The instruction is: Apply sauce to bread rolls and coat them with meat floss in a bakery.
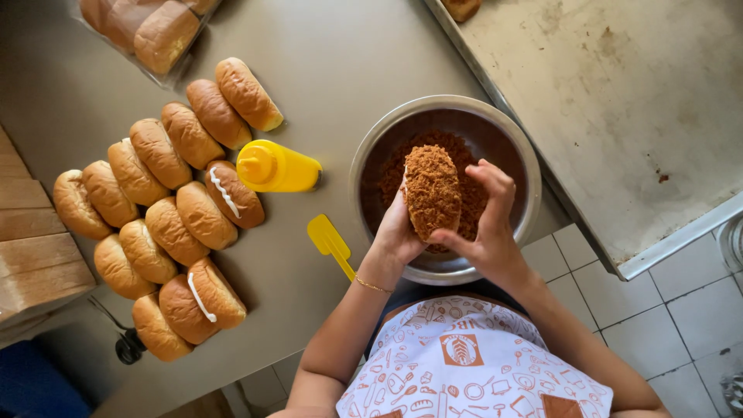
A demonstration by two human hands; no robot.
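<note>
Brown crumb-coated oblong bun (432,191) is being gripped by both hands, left (396,232) and right (487,224), over the round steel bowl (371,159). Plain glazed buns (159,224), a yellow squeeze bottle (277,166) and a yellow spatula (330,244) are lying on the desk (340,54) nearby.

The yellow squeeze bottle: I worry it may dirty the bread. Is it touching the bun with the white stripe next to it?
Touching. In the head view the yellow squeeze bottle lies on its side, its cap end overlapping the striped bun with no table visible between them.
</note>
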